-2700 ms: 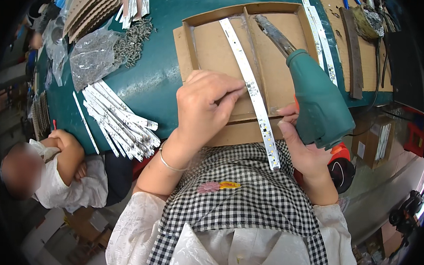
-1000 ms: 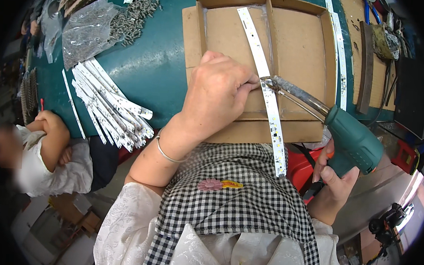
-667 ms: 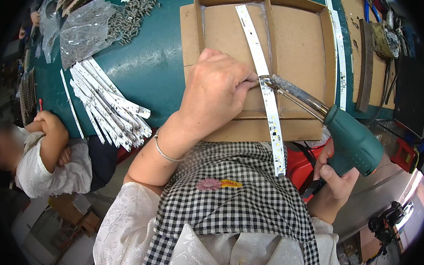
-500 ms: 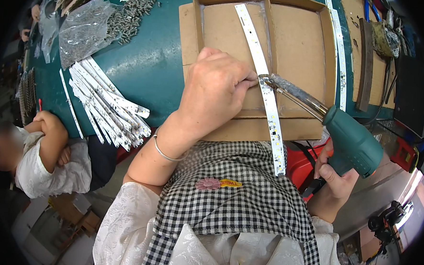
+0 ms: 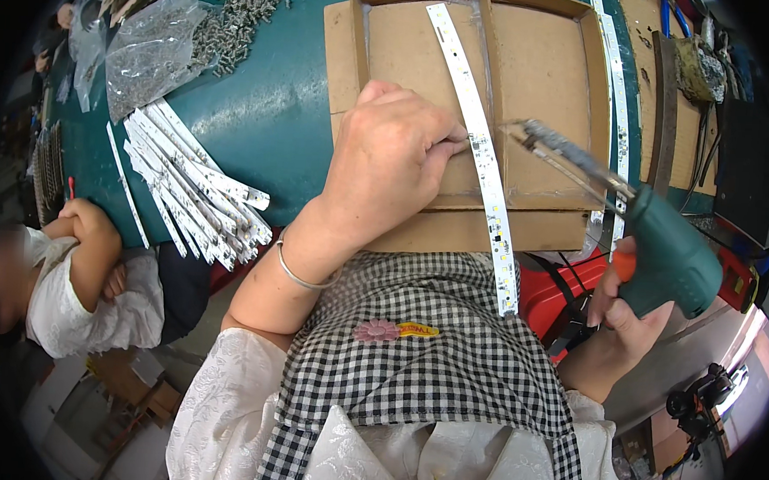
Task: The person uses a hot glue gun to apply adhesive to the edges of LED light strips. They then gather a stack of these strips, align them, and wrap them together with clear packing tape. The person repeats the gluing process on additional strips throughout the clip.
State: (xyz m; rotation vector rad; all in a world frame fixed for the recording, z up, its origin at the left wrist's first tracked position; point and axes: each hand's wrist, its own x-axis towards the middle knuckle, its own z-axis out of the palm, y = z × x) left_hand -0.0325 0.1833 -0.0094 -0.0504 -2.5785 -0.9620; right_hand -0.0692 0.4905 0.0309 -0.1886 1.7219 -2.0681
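A long white LED circuit strip (image 5: 487,178) lies aslant over the cardboard tray, its near end reaching over my checked apron. My left hand (image 5: 395,145) is closed in a pinch at the strip's left edge, near its middle. Whatever its fingertips grip there is hidden or too small to make out. My right hand (image 5: 622,309) grips the handle of a green soldering gun (image 5: 675,251). The gun's metal tip is to the right of the strip, apart from it, above the tray's right compartment.
The cardboard tray (image 5: 533,220) has raised walls and a divider. At left are a pile of white strips (image 5: 197,191), a plastic bag (image 5: 151,50) and loose small metal parts (image 5: 237,25). More strips (image 5: 620,135) lie along the right. Another person (image 5: 96,268) sits at left with folded arms.
The soldering gun in my right hand has moved right, its tip lifting away from the strip. My left hand keeps its pinch at nearly the same spot.
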